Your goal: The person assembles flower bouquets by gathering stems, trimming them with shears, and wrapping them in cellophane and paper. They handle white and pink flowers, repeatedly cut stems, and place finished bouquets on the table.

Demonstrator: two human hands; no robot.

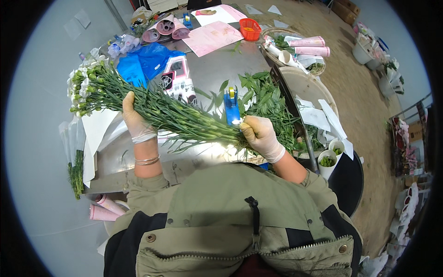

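A long bunch of white carnations (175, 113) lies slantwise across my front, its buds and blooms at the upper left and its stem ends at the right. My left hand (134, 121), in a thin pale glove, holds the bunch below the flower heads; the thumb shows on top and the other fingers are hidden under the stems. Gloved as well, my right hand (262, 138) is closed around the stem ends. Just beyond it stands a blue tape dispenser (232, 108) on the metal table (217, 67).
Cut green foliage (270, 99) is heaped along the table's right side. A blue plastic bag (152, 62), pink sheets (212, 38) and a red basket (249, 30) lie farther back. Bins with paper scraps (316, 115) stand at the right edge. Wrapped stems (76, 157) hang at the left.
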